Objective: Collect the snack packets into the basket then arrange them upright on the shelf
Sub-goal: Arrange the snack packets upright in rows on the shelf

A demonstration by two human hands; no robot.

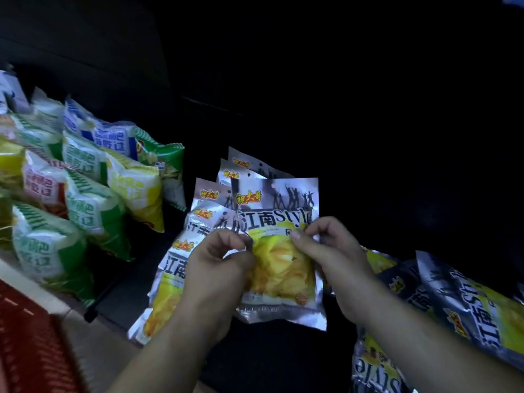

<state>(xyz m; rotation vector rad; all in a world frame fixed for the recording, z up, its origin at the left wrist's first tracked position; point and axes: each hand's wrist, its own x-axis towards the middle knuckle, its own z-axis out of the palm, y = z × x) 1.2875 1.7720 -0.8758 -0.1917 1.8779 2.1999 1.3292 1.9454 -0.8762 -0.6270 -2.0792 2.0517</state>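
both the left hand (224, 259) and right hand (329, 251) pinch the silver-and-yellow foil snack packet (279, 251) by its side edges, long axis upright, just in front of the standing row of matching silver packets (215, 202) on the dark shelf (283, 350).

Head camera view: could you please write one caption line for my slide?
Both hands, left and right, hold a silver snack packet upright before a row of matching packets on a dark shelf.

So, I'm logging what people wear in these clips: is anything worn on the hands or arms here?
Nothing that shows. The left hand and right hand are bare, with no gloves, rings or watch visible. Both forearms are uncovered up to the picture's bottom edge, so no sleeve shows. The fingers have short nails.
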